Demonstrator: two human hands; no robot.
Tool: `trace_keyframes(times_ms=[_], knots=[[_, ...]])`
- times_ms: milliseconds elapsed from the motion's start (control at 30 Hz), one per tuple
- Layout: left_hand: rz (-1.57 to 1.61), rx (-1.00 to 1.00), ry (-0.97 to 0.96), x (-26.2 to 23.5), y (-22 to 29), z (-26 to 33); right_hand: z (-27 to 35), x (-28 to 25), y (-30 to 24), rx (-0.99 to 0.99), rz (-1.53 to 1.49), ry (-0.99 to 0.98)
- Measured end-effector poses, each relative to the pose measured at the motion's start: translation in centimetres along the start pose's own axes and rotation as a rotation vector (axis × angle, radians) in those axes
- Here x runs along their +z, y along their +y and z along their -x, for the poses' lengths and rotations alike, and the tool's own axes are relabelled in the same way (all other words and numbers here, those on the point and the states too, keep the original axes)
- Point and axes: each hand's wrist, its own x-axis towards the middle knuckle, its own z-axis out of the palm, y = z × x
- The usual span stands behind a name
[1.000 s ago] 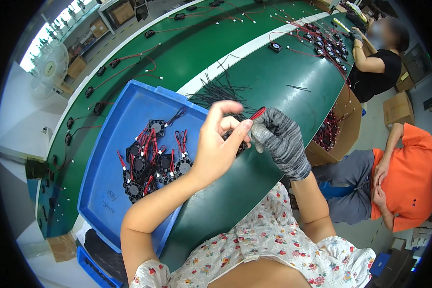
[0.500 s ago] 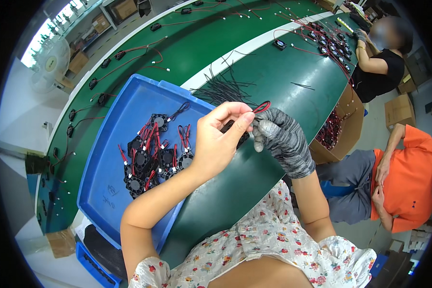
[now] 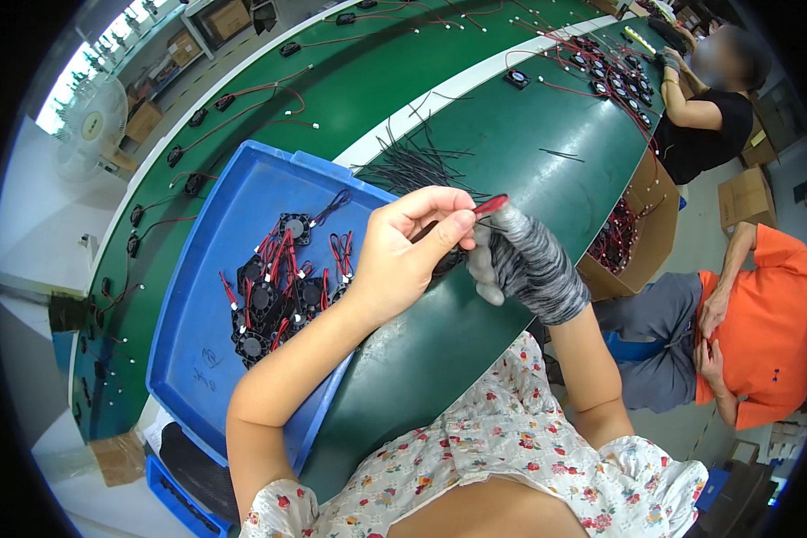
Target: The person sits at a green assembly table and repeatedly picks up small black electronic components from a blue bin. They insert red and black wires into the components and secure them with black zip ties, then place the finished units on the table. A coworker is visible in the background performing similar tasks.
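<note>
My bare left hand (image 3: 412, 251) is closed, with thumb and forefinger pinching a folded red-and-black cable (image 3: 491, 205) whose loop sticks out to the right. A black fan (image 3: 448, 262) shows partly behind its fingers. My right hand (image 3: 538, 269), in a grey knitted glove, is beside the cable, its fingertips curled close to the loop. What those gloved fingers grip, if anything, is hidden and slightly blurred. To the left, a blue tray (image 3: 184, 332) holds several black fans (image 3: 262, 296) with red-and-black cables. Beyond my hands lies a heap of thin black ties (image 3: 412, 166).
The green table (image 3: 421, 332) runs under my hands; beyond a white rail lies a green belt (image 3: 332, 90) with spaced fans. A cardboard box (image 3: 655, 242) of cables stands right. One person (image 3: 708, 117) handles things farther along; another in orange (image 3: 767, 323) is at right.
My gloved fingers have shifted up and around the cable loop, which now looks narrower and pressed together. My left hand keeps its pinch, almost in place.
</note>
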Motion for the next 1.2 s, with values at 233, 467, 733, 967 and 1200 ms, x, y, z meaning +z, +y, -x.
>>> trace_keyframes(times_ms=[233,467,733,967,1200], knots=[[-0.43,0.39,-0.118,-0.7,-0.3,-0.4,0.2,-0.6,-0.5,0.017,0.19,-0.093],[-0.141,0.153,-0.065,-0.1,-0.4,0.1,0.9,0.1,-1.1,-0.232,0.679,0.089],[0.046,-0.406,-0.01,-0.4,0.5,0.3,0.6,1.2,-2.9,-0.809,2.208,-0.251],[0.122,-0.477,0.023,-0.6,-0.6,0.3,0.6,1.1,-4.7,-0.68,2.503,-0.557],[-0.217,0.131,0.087,0.0,0.3,0.2,-0.4,-2.2,-4.1,0.024,0.306,-0.108]])
